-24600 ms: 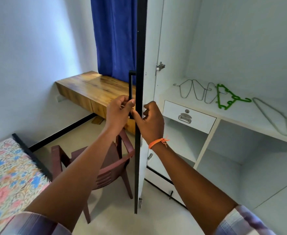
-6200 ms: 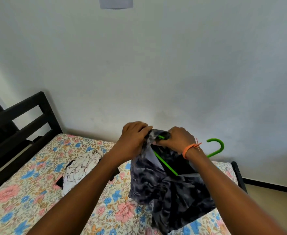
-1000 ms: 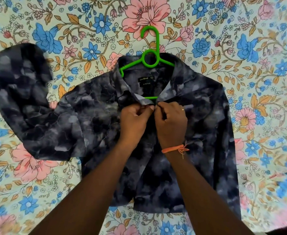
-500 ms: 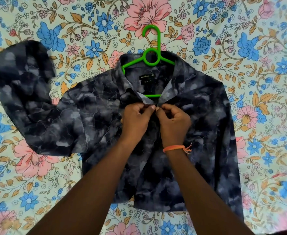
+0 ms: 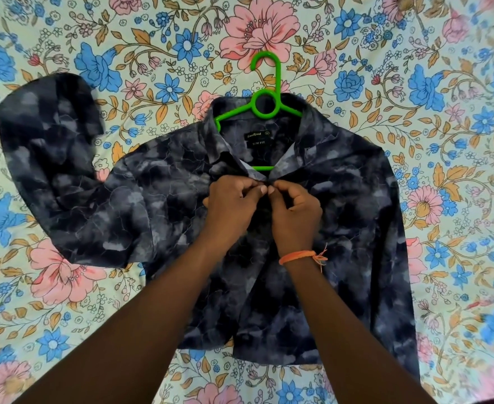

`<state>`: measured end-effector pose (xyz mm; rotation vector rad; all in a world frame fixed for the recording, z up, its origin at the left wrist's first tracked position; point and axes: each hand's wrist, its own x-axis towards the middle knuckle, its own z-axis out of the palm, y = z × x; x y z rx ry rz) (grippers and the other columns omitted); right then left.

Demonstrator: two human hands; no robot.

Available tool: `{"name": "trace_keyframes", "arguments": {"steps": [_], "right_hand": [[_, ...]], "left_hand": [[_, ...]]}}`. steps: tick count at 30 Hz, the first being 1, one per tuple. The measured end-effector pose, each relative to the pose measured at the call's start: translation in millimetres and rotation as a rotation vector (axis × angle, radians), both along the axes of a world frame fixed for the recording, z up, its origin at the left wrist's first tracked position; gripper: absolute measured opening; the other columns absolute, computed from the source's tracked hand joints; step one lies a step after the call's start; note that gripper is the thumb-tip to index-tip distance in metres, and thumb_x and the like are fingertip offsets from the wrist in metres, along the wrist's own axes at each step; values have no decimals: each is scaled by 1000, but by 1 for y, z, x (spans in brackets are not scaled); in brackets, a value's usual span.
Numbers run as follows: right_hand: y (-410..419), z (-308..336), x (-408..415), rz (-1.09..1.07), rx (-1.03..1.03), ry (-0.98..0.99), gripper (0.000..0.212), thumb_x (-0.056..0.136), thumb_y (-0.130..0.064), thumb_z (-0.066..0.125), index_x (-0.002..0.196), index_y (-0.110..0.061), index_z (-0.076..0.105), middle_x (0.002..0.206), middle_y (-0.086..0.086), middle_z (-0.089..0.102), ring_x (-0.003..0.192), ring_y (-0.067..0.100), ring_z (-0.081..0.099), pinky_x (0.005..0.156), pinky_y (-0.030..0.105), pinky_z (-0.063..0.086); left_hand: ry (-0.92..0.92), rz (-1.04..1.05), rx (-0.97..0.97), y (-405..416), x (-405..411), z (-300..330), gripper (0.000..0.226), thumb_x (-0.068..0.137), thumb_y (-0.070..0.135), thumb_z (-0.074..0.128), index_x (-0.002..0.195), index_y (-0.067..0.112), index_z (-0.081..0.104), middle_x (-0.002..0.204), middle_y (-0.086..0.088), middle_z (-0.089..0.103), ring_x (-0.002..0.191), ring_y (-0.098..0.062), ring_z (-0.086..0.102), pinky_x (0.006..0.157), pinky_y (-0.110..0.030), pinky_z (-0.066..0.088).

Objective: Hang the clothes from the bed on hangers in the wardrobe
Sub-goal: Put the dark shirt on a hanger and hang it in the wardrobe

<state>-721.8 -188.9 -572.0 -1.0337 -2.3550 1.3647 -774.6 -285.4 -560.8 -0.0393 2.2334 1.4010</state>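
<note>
Hands barely shifted since 0.5 s ago | left hand [image 5: 230, 205] + right hand [image 5: 295, 211] both pinching shirt [image 5: 350, 199] placket below collar | green hanger [image 5: 264, 104] inside shirt, flat on floral bedsheet [image 5: 65, 316]

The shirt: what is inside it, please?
Inside the shirt lies a green hanger; its hook, neck ring and part of the lower bar show. Fabric covers its shoulder ends.

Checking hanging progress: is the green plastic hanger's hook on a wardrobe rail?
No, the green plastic hanger lies on the floral bedsheet.
</note>
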Motion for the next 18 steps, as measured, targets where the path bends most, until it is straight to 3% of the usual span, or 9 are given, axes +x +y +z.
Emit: {"name": "trace_keyframes", "arguments": {"steps": [6,9,12,15,17,18], "right_hand": [[0,6,3,-63,-198,-38,6,86,-8,73,92,-10,75,85,-14,69,83,-2,66,76,11,50],[2,8,3,-100,-293,-8,11,86,-4,73,90,-13,75,85,-11,71,83,-1,68,77,15,52],[6,8,3,-106,-359,14,24,85,4,67,90,-18,75,86,-6,73,85,4,70,79,20,55],[9,6,7,-40,-363,-5,31,86,12,58,99,-10,75,92,0,74,91,6,70,85,23,56],[11,4,9,7,-381,-10,33,87,13,57,104,-9,73,95,1,74,94,6,70,88,25,56],[12,4,9,20,-391,-5,34,88,13,57,106,-11,72,95,0,73,94,5,70,89,24,55]], "left_hand": [[-25,101,16,6,-1,-3,12,89,18,70,83,11,78,70,-15,71,70,-35,67,62,-51,54],[-20,50,1,7,-2,-2,11,90,18,69,88,11,78,72,-10,72,71,-26,69,64,-40,56],[-6,17,-8,5,-4,-1,11,90,17,69,89,10,78,70,-7,72,66,-20,67,58,-28,51],[51,-34,-51,6,-4,1,13,92,15,67,88,8,77,67,-1,69,60,-10,62,51,-13,43],[124,-74,-112,7,-4,3,17,93,14,64,83,7,76,68,-2,68,58,-8,60,55,-16,47],[163,-98,-147,7,-4,3,21,93,15,63,79,5,74,66,-4,68,58,-11,59,57,-25,49]]}}
